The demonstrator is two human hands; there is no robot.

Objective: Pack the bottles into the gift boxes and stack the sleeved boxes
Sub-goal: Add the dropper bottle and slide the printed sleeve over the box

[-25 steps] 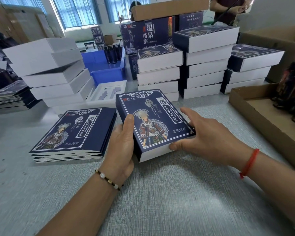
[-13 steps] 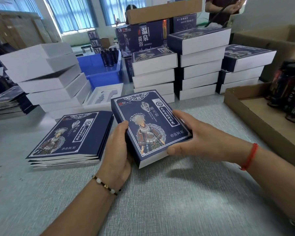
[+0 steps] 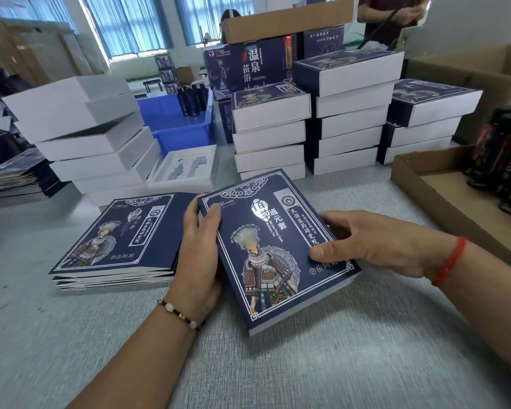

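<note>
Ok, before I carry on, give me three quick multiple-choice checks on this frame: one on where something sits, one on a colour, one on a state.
1. The flat sleeve pile lies where, seen from the camera?
A. left of the held box
B. right of it
C. on top of it

2. The cord on the right wrist is:
A. green
B. red
C. white

3. The sleeved box is:
A. lying untouched
B. held by both hands
C. on a stack

Key:
1 A, the pile lies beyond the left hand.
2 B, the red cord circles the wrist behind the right hand.
3 B, fingers of each hand grip its side edges.
</note>
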